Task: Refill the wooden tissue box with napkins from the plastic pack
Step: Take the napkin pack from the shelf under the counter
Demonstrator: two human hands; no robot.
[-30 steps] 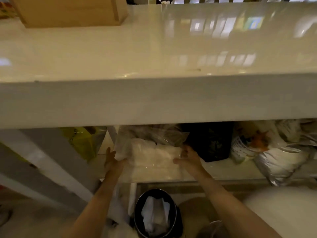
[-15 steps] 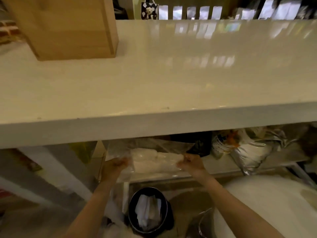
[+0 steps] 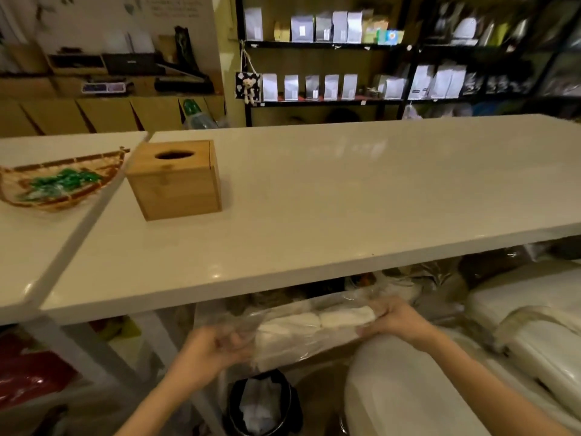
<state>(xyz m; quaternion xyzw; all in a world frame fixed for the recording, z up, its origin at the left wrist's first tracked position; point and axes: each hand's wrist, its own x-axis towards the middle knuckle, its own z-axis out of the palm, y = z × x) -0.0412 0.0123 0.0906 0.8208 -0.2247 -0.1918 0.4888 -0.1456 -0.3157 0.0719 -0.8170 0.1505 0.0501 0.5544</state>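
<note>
Nearest the camera, low centre: a round black bin point(image 3: 263, 401) with crumpled white paper inside, on the floor below the hands. Beside it to the right, a large white rounded object point(image 3: 405, 391), identity unclear.

Just above, both bare forearms reach forward under the table edge. The left hand point(image 3: 209, 350) has its grip closed, fingers curled around the loose left end of the clear plastic pack of white napkins point(image 3: 309, 328). The right hand point(image 3: 393, 317) pinches the pack's right end, fingers pressed together on the film. The pack hangs between the two hands, tilted with its right end higher, below the table's front edge and above the bin. Stacked white napkins show through the wrinkled plastic.

Behind the pack, a lower shelf holds blurred bags; contents cannot be told.

Above, the long glossy white table point(image 3: 345, 209). On its left part stands the square light-wood tissue box point(image 3: 176, 180), upright, oval slot on top, well apart from the pack. Left of it, on an adjoining white surface, a woven wicker basket point(image 3: 59, 184) holding green-wrapped items.

Farthest: dark shelving point(image 3: 330, 45) with rows of pale pouches.
</note>
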